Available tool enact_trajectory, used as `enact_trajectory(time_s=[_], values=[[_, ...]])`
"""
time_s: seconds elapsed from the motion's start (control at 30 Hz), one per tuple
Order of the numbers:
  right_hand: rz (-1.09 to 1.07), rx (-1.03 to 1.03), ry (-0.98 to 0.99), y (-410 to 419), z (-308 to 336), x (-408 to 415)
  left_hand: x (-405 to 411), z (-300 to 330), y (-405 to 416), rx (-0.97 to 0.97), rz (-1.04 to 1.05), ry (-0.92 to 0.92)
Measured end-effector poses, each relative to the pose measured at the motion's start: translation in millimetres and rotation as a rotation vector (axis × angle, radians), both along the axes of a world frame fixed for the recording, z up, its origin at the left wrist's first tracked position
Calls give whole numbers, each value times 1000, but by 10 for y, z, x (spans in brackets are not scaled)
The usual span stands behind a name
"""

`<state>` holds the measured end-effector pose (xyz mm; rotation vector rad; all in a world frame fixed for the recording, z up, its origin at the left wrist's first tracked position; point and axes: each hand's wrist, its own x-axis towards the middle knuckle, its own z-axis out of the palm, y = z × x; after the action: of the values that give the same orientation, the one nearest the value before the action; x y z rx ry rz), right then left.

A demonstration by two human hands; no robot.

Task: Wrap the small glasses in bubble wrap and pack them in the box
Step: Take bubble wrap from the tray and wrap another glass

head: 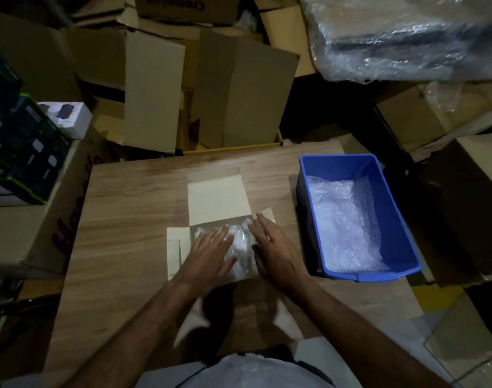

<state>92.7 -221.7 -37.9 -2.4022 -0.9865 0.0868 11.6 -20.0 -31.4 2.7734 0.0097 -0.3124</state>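
A small white cardboard box lies open in the middle of the wooden table, its lid flap standing up at the far side. Inside it are bubble-wrapped bundles; the glasses within cannot be made out. My left hand rests flat on the bundles at the box's left, fingers straight. My right hand lies with straight fingers on the right side of the box, fingertips near the right flap.
A blue plastic bin holding bubble wrap stands to the right on the table. Stacked brown cartons crowd the far side. Dark product boxes are piled at the left. A plastic-wrapped bundle hangs at upper right.
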Motion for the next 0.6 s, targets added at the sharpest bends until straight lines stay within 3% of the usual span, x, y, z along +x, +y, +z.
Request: enact_trajectory(time_s=[0.23,0.37,0.47,0.6], values=[[-374,120,-92,-713,399,213,453,144,-855,-161,46,-286],[-463,104,-88,-1315,285,438,728,205,-1392,-185,-69,-445],[-467,-2,10,-1697,180,595,1005,219,-1705,-170,-106,-370],[-326,-319,222,-2042,80,872,1303,71,-1939,-69,-68,-221]])
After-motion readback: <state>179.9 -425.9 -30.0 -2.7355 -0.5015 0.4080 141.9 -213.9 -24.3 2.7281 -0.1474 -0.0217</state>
